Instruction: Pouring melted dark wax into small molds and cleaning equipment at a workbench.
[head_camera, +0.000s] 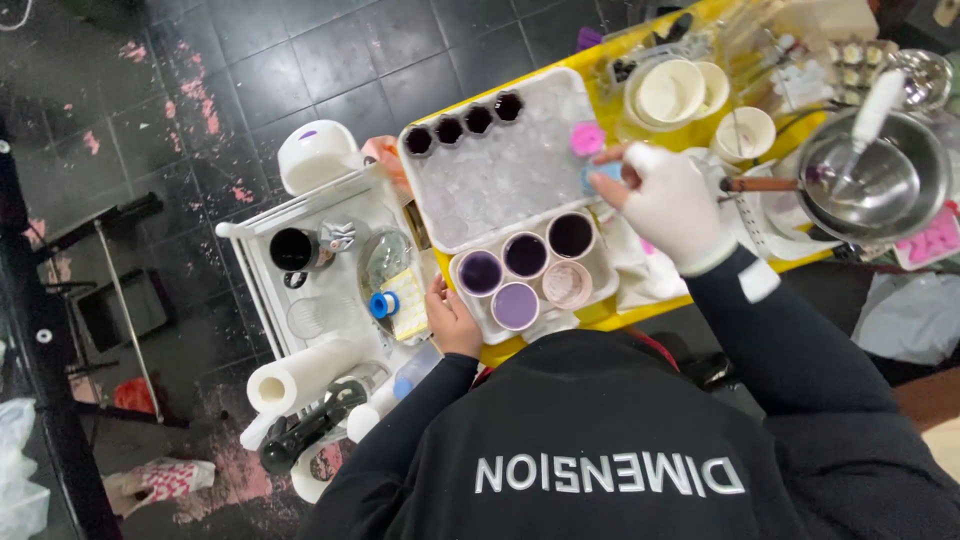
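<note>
My left hand (452, 320) is bare and grips the near corner of a white cup tray (606, 285). The tray holds several small cups of purple liquid (525, 254) and one pinkish cup (567, 284). My right hand (668, 200) wears a white glove and pinches a small blue object (600, 176) at the right edge of a clear mould tray (500, 175). The far row of the mould has several cavities filled with dark liquid (463, 125). A pink round piece (588, 138) lies just beyond my fingertips.
A yellow table (600, 318) carries the trays, white cups (670, 92) and a metal pot (880, 185) with a white spatula (872, 110). Left of it stands a white cart (262, 300) with a black cup (292, 250), blue tape (381, 304) and a paper roll (300, 375). The floor is dark, pink-stained tile.
</note>
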